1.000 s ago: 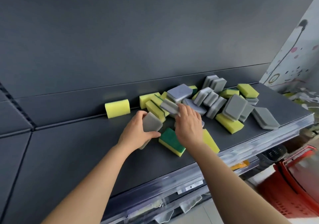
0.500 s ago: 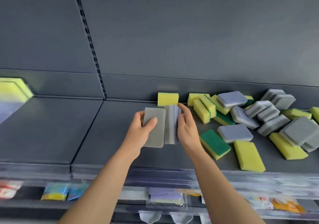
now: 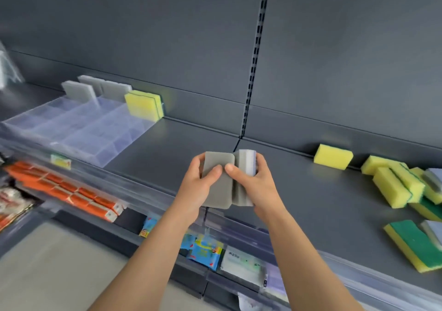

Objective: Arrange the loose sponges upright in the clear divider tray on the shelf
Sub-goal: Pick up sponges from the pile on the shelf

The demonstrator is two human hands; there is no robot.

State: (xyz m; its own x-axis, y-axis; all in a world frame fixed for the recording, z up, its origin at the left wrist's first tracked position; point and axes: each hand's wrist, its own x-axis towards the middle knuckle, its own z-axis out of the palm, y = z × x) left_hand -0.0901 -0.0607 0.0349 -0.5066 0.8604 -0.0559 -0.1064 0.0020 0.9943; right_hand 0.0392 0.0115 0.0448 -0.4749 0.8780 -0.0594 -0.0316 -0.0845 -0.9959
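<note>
My left hand [image 3: 195,186] grips a flat grey sponge [image 3: 218,186] and my right hand [image 3: 257,186] grips a second grey sponge [image 3: 242,167] with a pale side. Both sponges are held upright, side by side, above the shelf's front edge. The clear divider tray [image 3: 79,128] lies on the shelf at the left. At its back stand several grey sponges [image 3: 79,91] and a yellow-and-green one [image 3: 143,106], all upright. A lone yellow sponge [image 3: 333,156] rests against the back panel, and the loose pile of yellow and green sponges [image 3: 401,186] lies at the right.
The dark grey shelf [image 3: 181,143] has a clear front rail [image 3: 239,229]. A lower shelf holds orange packs [image 3: 71,193] and blue packets [image 3: 203,251]. A slotted upright [image 3: 256,57] splits the back panel.
The view has swung left, bringing the divider tray into sight while the loose pile slid to the right edge. My hands still hold the two grey sponges together, thumbs now meeting.
</note>
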